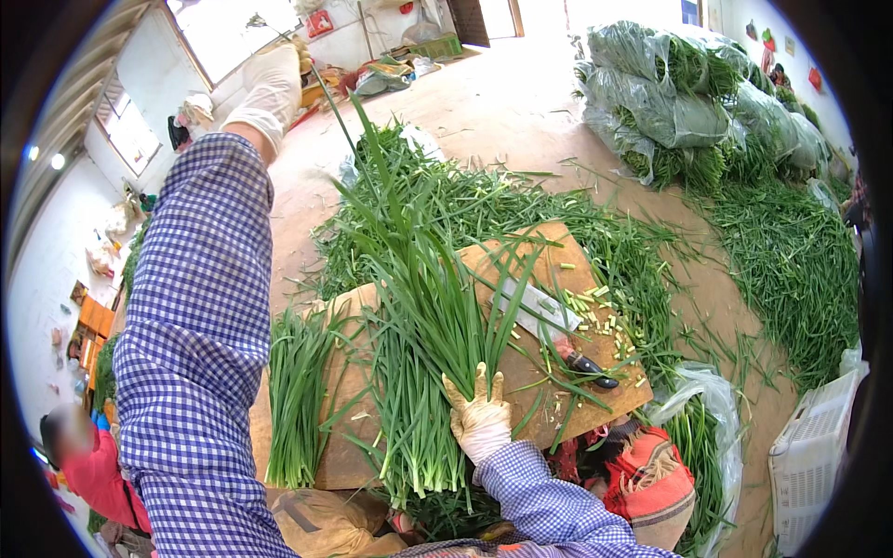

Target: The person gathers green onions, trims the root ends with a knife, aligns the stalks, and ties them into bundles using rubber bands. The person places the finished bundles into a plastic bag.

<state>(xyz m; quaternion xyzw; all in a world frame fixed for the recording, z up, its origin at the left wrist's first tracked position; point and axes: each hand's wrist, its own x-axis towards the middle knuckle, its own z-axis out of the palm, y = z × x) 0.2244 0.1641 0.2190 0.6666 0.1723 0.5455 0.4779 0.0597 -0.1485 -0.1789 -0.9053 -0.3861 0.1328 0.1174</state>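
Observation:
My left hand (275, 77), in a pale glove, is raised at the upper left with its fingers closed on a long green stalk that hangs down towards the pile. My right hand (481, 415), in a stained glove, rests on a bunch of leafy green stalks (418, 390) lying on a wooden board; whether its fingers grip them is unclear. A smaller green bunch (296, 411) lies to its left. On the board's right part (544, 237) sit a cleaver (537, 307) with a dark handle and many cut pale stem ends (593, 296).
Loose greens (502, 202) are heaped beyond the board. Plastic-wrapped bundles (656, 104) are stacked at the upper right, above another heap of greens (788, 272). A white plastic crate (813, 453) stands at the lower right. A person in red (104, 474) is at the lower left.

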